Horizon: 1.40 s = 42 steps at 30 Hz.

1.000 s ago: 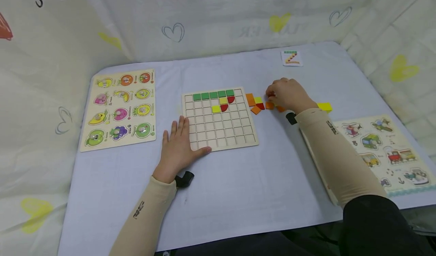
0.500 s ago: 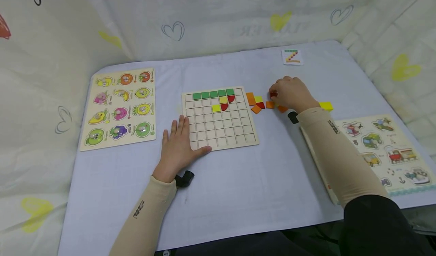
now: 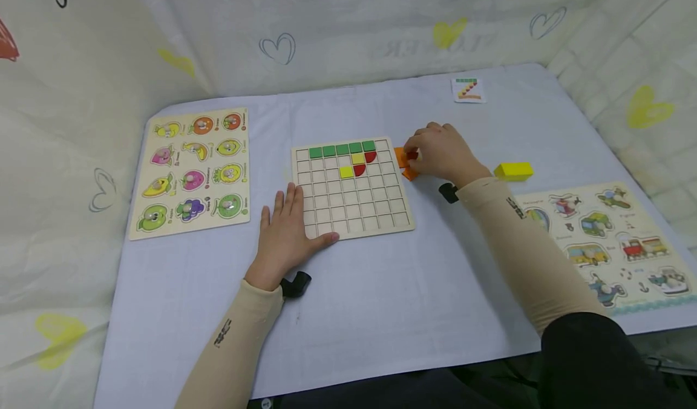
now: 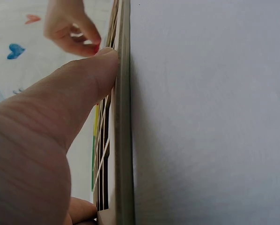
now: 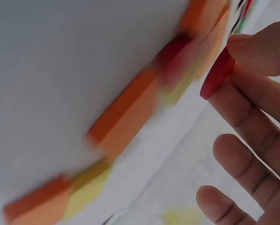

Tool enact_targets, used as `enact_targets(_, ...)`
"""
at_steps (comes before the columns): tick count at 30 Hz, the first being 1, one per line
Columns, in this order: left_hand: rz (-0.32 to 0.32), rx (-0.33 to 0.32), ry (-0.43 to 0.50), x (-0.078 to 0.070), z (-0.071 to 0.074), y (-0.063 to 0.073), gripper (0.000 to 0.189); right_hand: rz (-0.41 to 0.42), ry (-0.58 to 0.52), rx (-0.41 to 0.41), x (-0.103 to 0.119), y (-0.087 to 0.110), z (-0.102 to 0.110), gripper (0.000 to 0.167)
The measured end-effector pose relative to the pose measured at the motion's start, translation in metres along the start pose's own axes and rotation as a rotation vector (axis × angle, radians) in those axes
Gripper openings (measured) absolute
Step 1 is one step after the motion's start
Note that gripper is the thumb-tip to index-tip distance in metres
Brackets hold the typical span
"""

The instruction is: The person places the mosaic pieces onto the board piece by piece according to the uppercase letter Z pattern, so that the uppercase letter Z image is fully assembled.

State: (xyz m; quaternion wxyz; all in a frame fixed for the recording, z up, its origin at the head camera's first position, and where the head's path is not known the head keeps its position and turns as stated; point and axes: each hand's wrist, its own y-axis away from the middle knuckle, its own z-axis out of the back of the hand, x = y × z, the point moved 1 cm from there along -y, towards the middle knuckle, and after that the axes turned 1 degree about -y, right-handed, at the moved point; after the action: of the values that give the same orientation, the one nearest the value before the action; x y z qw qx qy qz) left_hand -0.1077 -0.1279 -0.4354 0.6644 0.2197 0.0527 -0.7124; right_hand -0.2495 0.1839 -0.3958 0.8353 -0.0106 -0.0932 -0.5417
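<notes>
My left hand point(image 3: 283, 236) rests at the lower left corner of a wooden grid board point(image 3: 351, 215), fingers straight along its left side and thumb on its front edge. On the board lie a row of green square tiles point(image 3: 341, 150), two yellow squares point(image 3: 346, 172) and two red rounded tiles point(image 3: 359, 170). Between thumb and fingers, my right hand point(image 3: 443, 152) pinches a thin red tile point(image 5: 218, 75), held just right of the board. Below it in the right wrist view are orange tiles point(image 5: 126, 110), yellow tiles and another red one, blurred; the hand hides most of them in the head view.
A fruit puzzle board point(image 3: 190, 173) lies at the left, a vehicle puzzle board point(image 3: 610, 251) at the right under my forearm. Near the latter sits a yellow block point(image 3: 513, 171). A small card with a coloured pattern point(image 3: 468, 91) lies at the back right.
My right hand has moved left toward the board, now with the red tile between its fingers. The yellow block shows more fully. The left hand has stayed in place.
</notes>
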Motion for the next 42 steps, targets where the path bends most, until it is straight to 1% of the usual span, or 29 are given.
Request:
enact_targets(5, 0.004, -0.001, -0.002, 0.0, 0.001, 0.0, 0.129, 0.134, -0.033, -0.016, 0.034, -0.006, -0.005, 0.022)
enact_targets(9, 0.007, 0.005, -0.01, 0.0, 0.0, 0.0, 0.129, 0.23, -0.034, 0.002, 0.058, -0.012, -0.01, 0.019)
enact_targets(13, 0.002, 0.005, -0.013, 0.0, 0.0, -0.001, 0.129, 0.28, -0.021, 0.018, 0.076, -0.016, -0.015, 0.018)
enact_targets(17, -0.003, 0.002, -0.022, 0.0, 0.0, -0.001, 0.129, 0.31, -0.019, 0.022, 0.09, -0.019, -0.019, 0.013)
enact_targets(22, -0.004, 0.006, -0.025, 0.0, 0.001, 0.0, 0.128, 0.352, -0.02, 0.015, 0.101, -0.021, -0.021, 0.008)
enact_targets(27, 0.002, 0.01, -0.022, 0.0, 0.002, 0.001, 0.128, 0.368, -0.006, 0.011, 0.108, -0.021, -0.021, 0.01)
enact_targets(39, 0.0, 0.001, -0.022, 0.0, 0.002, 0.001, 0.128, 0.382, 0.005, 0.008, 0.109, -0.02, -0.021, 0.011)
enact_targets(42, 0.001, -0.001, -0.024, 0.0, 0.001, 0.001, 0.128, 0.369, 0.004, 0.016, 0.108, -0.02, -0.021, 0.014)
